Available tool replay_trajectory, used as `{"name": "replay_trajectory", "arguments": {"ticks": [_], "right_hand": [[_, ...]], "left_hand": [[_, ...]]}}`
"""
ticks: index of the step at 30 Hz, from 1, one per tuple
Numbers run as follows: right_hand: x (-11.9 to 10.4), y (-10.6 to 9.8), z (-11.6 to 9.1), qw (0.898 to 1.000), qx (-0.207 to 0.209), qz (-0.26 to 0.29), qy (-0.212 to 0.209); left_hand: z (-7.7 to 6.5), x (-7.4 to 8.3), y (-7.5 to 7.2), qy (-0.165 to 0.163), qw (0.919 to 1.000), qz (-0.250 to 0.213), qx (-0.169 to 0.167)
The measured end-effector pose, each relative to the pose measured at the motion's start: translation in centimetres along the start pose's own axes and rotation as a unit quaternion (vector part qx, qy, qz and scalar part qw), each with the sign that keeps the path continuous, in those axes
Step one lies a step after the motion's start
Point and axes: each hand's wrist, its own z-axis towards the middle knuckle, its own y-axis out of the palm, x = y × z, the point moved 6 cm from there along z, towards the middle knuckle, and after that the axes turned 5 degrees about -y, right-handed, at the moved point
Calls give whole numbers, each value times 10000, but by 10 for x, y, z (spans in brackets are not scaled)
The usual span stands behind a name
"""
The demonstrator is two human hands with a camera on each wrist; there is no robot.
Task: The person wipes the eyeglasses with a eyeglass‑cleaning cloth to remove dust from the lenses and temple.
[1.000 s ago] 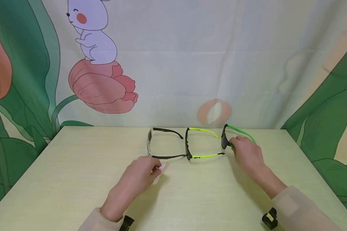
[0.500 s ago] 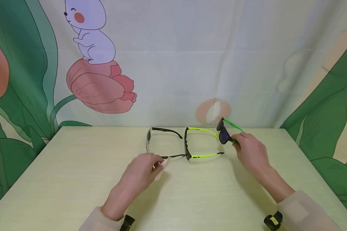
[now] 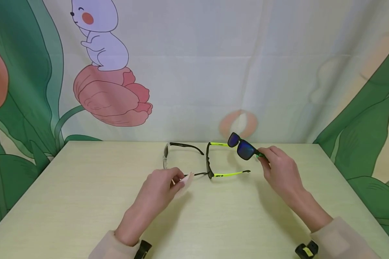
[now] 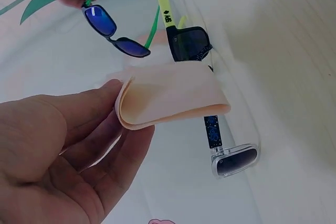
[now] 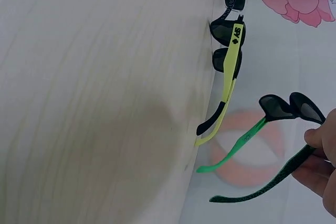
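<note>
Left sleeve: pale beige, plain, loose at the cuff, ending behind the wrist. Right sleeve: matching pale beige, loose cuff, faint lighter patches on the cloth. Left wrist camera: black, blocky, cut by the head view's lower edge. Right wrist camera: black, small, angular, one yellow patch. Left fingers: bare. Right fingers: bare.

Both arms reach forward from the lower corners, angled inward; hands well apart. Left hand: back up, pointing forward and to the right, thumb and fingers in a pinch; the wrist-side view shows the palm, lower fingers bent beneath the thumb. Right hand: slightly farther forward, pointing forward-left, also pinching between thumb and fingers. Left wrist and right wrist bare.
</note>
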Motion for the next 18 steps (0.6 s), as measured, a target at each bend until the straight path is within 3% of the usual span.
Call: {"name": "replay_trajectory", "arguments": {"ticks": [8,18], "right_hand": [[-9,-1,1,9997,162,116,-170],[-26,-4,2,9971,373,360,-551]], "left_hand": [[2,2,-3,1,9997,-21,231],[2,8,-9,264,9953,-306,884]]}}
